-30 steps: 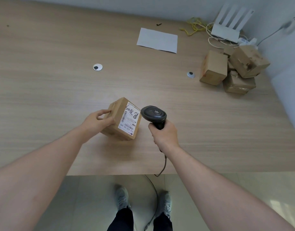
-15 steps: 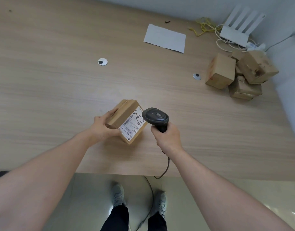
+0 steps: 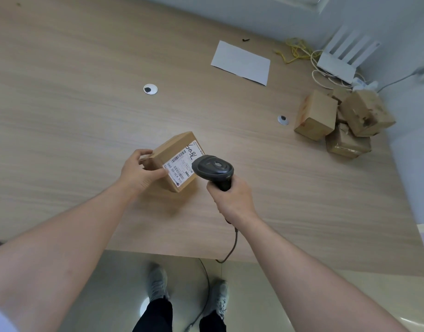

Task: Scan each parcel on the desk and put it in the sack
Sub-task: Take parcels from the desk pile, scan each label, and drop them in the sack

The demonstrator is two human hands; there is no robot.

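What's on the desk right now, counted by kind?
Parcels: 5, one held, four piled at the right
Scanner: 1
Paper sheet: 1
Router: 1
Cable grommets: 2
Total: 10

Parcel (image 3: 177,159) sits just right of the left hand (image 3: 139,172), scanner (image 3: 213,167) right beside it; pile (image 3: 338,123) far right, behind.

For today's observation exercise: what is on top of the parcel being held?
A white shipping label with barcodes and handwriting covers the top of the parcel. The scanner hides the label's right edge, and the left hand's thumb rests on its near corner.
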